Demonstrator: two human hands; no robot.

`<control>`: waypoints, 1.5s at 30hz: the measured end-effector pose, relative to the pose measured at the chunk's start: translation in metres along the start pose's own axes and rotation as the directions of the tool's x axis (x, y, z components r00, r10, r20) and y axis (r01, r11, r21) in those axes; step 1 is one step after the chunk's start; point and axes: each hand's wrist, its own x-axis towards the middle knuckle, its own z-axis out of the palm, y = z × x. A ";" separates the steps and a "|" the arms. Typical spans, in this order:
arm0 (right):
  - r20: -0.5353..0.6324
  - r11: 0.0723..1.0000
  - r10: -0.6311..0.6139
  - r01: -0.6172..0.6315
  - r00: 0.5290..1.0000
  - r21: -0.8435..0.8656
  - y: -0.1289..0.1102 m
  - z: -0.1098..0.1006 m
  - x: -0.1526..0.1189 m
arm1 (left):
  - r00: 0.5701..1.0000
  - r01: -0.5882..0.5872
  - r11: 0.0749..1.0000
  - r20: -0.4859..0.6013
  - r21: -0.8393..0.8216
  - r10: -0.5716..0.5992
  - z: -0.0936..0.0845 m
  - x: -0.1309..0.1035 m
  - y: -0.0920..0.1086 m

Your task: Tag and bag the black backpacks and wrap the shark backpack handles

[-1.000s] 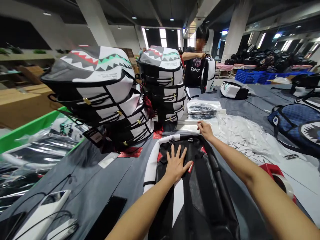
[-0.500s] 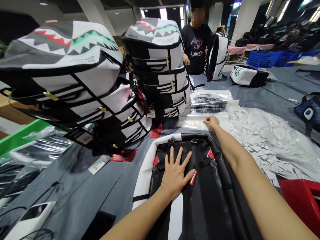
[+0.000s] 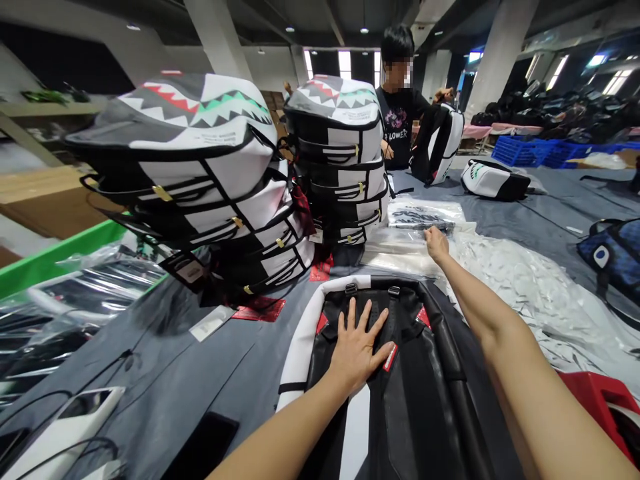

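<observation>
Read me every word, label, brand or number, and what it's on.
"LOWER", on the co-worker's black shirt; any letter before it is unclear.
Dark lettering on the plastic bags: too blurred.
Print atop the left stack and right stack: too small.
Red label on the flat backpack: too small.
White tag on the table: nothing legible.

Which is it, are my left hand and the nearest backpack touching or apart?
Touching: the head view shows the left hand spread flat on the nearest backpack, palm down.
</observation>
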 end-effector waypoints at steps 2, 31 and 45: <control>-0.055 0.997 -0.079 0.080 0.995 0.010 -0.011 -0.017 0.001 | 1.000 0.001 1.000 -0.017 -0.003 -0.001 0.002 0.000 0.000; 0.129 0.874 -0.413 0.432 0.902 -0.223 -0.093 -0.115 -0.267 | 0.886 0.145 0.988 -0.438 -0.055 -0.155 -0.132 -0.012 -0.009; 0.023 0.939 -0.344 0.343 0.939 0.032 -0.025 -0.131 -0.248 | 0.892 0.159 0.986 -0.421 -0.040 -0.161 -0.101 -0.017 -0.038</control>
